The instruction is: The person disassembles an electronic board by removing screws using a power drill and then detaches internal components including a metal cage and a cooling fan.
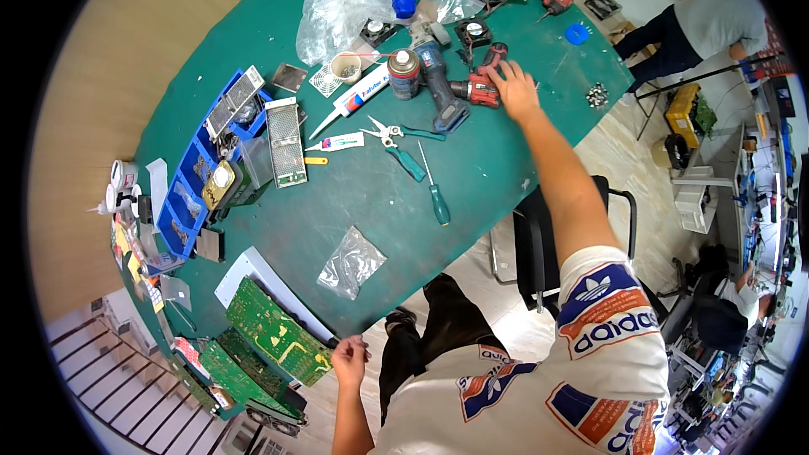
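A green worktop (354, 202) is filling most of the view and carrying everything listed here. At its near left corner, a stack of green circuit boards (274, 337) is lying partly over the edge, and the left hand (349, 361) is resting at the near right corner of the top board; its fingers are curled at that corner, but whether they are pinching the board cannot be told. A blue parts tray (195, 170) is sitting along the left edge, with a perforated metal plate (286, 141) just beside it. Across the far side, the right arm is stretching out, and the right hand (512, 88) is lying on a red cordless drill (480, 84) with its fingers spread flat over the tool body, not wrapped around it. Touching the drill on the left, a blue power tool (438, 84) is lying on its side, with a spray can (404, 73) standing near it. A white sealant tube (354, 99) is lying at an angle beside the can. Nearer the middle, green-handled pliers (398, 145) and a green-handled screwdriver (436, 195) are lying close together. A small clear bag (350, 263) is lying nearer the front edge.
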The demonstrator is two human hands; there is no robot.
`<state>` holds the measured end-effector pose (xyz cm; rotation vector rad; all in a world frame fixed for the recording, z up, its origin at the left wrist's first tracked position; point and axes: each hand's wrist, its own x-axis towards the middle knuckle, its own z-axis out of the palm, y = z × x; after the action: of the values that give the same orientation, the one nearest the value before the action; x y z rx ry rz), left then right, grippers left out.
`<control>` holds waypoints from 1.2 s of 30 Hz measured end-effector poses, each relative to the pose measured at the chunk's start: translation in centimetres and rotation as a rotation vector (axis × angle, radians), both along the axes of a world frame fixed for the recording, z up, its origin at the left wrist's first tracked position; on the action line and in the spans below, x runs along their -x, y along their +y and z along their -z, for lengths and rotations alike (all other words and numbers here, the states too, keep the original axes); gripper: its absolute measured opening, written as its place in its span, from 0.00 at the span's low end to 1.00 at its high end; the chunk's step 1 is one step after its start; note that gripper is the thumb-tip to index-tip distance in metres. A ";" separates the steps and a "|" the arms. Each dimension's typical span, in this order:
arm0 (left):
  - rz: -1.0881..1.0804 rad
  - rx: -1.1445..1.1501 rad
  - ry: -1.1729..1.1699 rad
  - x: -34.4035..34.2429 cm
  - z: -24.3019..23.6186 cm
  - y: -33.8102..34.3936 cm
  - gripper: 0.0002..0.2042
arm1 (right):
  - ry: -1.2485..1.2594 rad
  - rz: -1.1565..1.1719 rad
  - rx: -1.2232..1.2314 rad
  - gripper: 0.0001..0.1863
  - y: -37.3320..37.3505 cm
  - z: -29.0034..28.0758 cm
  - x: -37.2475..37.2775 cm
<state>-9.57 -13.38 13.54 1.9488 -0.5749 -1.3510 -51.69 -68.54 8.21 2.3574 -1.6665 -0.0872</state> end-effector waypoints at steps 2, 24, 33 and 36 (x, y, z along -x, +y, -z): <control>-0.011 -0.055 0.005 0.8 -1.1 0.6 0.09 | 0.212 -0.218 -0.021 0.29 -2.2 0.4 0.4; -0.076 -0.101 -0.015 -1.8 -0.6 4.7 0.09 | 0.176 -0.163 -0.159 0.21 -1.4 3.0 -0.8; -0.061 -0.081 -0.003 -2.1 -1.7 4.9 0.07 | -0.242 -0.027 0.062 0.28 5.2 2.5 -2.7; -0.046 -0.047 0.032 -2.1 -1.9 4.3 0.06 | -0.575 -0.034 0.087 0.36 12.6 0.9 -5.0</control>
<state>-7.44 -9.10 15.43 1.9627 -0.4847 -1.3757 -46.69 -55.97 7.30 2.4855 -1.8032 0.7182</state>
